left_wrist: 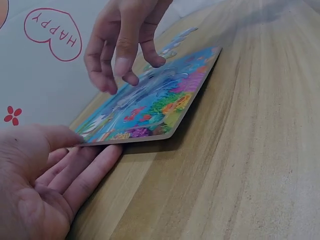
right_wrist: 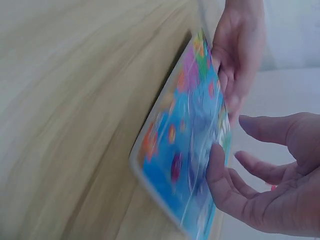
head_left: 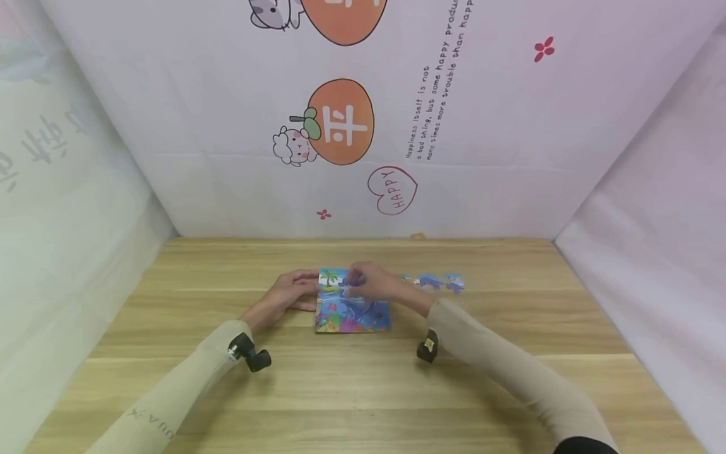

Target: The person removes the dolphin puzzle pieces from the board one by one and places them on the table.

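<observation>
A jigsaw puzzle board (head_left: 334, 321) with a bright sea picture lies on the wooden table, and a palm tree shows at its upper left. My left hand (head_left: 283, 295) grips its left edge; in the left wrist view the thumb is on top and fingers (left_wrist: 97, 162) reach beneath, with the edge slightly raised. Over the board's upper part is my right hand (head_left: 371, 282), fingers bent and spread. In the right wrist view, one of its fingers (right_wrist: 218, 170) appears to touch the picture. No piece shows between those fingers.
Loose puzzle pieces (head_left: 430, 281) lie in a row to the right of the board, partly behind the right hand. A printed white cloth (head_left: 482, 202) hangs at the table's back edge, and pale cloth walls (head_left: 652, 208) stand at both sides.
</observation>
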A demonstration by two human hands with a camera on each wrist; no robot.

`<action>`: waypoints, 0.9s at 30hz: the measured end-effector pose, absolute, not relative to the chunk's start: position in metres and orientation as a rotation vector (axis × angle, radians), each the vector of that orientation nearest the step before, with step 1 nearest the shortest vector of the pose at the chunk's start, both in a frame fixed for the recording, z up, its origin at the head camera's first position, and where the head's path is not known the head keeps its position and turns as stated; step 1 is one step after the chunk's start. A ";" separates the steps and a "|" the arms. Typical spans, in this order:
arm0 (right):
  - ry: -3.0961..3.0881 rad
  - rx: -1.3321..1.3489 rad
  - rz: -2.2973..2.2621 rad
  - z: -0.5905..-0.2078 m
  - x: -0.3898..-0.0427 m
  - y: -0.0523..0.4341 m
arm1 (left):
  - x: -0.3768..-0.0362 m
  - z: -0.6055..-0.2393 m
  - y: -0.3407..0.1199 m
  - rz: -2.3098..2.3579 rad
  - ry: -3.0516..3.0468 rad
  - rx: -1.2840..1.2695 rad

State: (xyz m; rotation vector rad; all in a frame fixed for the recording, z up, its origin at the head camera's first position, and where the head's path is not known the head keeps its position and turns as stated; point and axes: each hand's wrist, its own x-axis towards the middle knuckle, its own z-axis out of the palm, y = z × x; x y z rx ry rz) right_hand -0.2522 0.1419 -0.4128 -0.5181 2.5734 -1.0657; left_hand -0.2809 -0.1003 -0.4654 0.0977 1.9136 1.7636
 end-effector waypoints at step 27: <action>2.613 -0.479 -0.927 -0.424 -0.249 0.107 | -0.286 -0.472 -0.113 1.719 1.827 0.370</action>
